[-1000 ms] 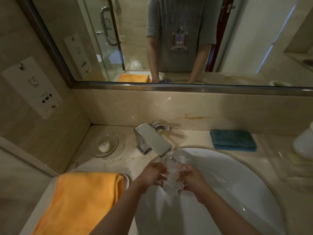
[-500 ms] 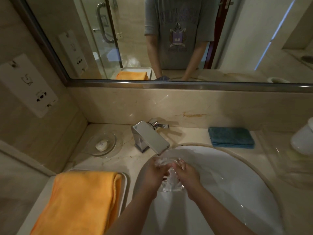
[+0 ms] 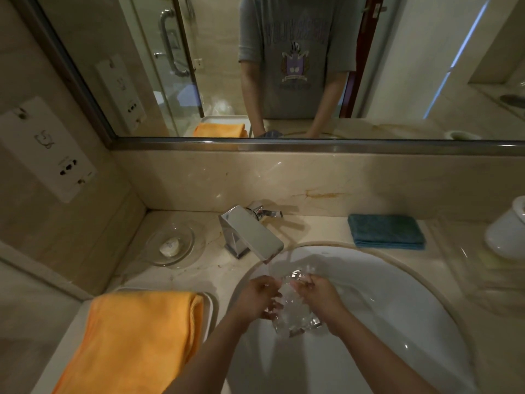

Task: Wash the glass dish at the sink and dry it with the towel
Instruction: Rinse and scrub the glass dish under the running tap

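A clear cut-glass dish (image 3: 292, 314) is held over the white sink basin (image 3: 397, 317), just below the chrome faucet (image 3: 252, 236). Water runs from the spout onto it. My left hand (image 3: 260, 298) grips the dish's left side with curled fingers. My right hand (image 3: 319, 297) holds its right side, fingers over the rim. An orange towel (image 3: 136, 339) lies folded on a white tray (image 3: 211, 305) at the left of the basin.
A folded teal cloth (image 3: 386, 231) lies behind the basin at the right. A glass saucer with a small soap (image 3: 172, 245) sits left of the faucet. A white cup (image 3: 507, 230) stands at the far right. The mirror (image 3: 284, 66) spans the wall.
Both hands have shifted on the dish under the running water, turning it between them. The view has dipped slightly.
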`<state>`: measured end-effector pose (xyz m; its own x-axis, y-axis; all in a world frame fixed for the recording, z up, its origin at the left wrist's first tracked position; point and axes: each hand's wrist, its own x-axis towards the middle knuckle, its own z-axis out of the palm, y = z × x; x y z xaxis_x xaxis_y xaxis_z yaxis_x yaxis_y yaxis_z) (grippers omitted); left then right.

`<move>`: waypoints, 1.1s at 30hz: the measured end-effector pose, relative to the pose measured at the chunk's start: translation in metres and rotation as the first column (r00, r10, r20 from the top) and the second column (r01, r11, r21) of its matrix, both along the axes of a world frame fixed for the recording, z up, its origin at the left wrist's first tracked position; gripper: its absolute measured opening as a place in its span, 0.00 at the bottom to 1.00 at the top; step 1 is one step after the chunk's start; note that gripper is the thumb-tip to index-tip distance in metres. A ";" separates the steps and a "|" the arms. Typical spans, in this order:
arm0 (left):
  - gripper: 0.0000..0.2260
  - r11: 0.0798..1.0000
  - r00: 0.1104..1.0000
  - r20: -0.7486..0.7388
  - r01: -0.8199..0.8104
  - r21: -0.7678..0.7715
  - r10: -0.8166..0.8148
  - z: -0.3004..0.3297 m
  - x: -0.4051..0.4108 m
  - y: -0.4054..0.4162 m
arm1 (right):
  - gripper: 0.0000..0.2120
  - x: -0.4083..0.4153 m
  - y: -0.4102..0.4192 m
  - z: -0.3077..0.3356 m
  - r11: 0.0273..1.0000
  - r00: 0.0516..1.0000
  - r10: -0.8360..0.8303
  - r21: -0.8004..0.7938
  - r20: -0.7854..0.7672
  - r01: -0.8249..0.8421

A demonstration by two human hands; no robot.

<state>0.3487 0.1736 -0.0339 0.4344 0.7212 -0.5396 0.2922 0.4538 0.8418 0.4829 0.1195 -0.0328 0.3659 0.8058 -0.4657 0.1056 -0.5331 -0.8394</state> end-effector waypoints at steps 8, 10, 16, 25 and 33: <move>0.14 0.986 0.993 -0.120 0.024 0.165 -0.004 -0.002 0.007 0.002 | 0.11 -0.010 -0.001 0.006 0.997 0.979 0.081 -0.015 0.185 -0.079; 0.16 0.979 0.989 -0.150 0.037 0.199 -0.006 -0.006 0.007 0.000 | 0.12 -0.011 0.000 0.004 0.998 0.976 0.067 -0.013 0.208 -0.066; 0.14 0.959 0.979 -0.201 0.098 0.266 -0.044 -0.015 0.005 -0.003 | 0.12 -0.014 0.005 0.005 1.000 0.992 -0.005 -0.026 0.122 0.008; 0.11 0.944 0.963 -0.263 0.144 0.298 -0.064 -0.004 0.004 0.001 | 0.14 -0.019 -0.001 0.014 0.996 0.999 -0.053 -0.076 0.013 0.054; 0.15 0.988 0.956 -0.279 -0.053 0.146 0.093 -0.001 0.009 0.010 | 0.12 -0.024 0.001 0.023 0.993 0.996 -0.055 -0.108 -0.068 0.047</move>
